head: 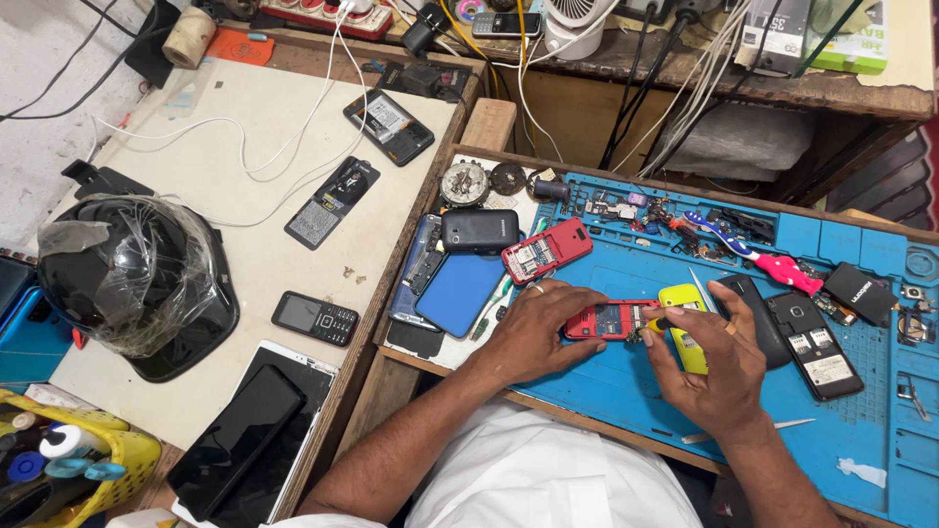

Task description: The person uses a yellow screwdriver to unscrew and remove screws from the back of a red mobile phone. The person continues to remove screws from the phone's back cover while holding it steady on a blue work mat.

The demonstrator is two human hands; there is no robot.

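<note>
My left hand (533, 332) rests on the blue work mat (626, 401) and pins down an opened red phone (608, 320) by its left end. My right hand (714, 367) grips a small tool with a yellow and black handle (657, 324), its tip touching the red phone's right end. Under my right hand's fingers lies a yellow phone shell (685, 337). A thin pair of tweezers (702, 290) lies just beyond the yellow shell.
A red back cover (546, 250), a black phone (479, 231) and a blue tablet-like slab (458, 291) lie left of the hands. Black phones (817, 344) and a toothbrush (753, 256) lie right. A black helmet (132, 279) and more phones sit on the left table.
</note>
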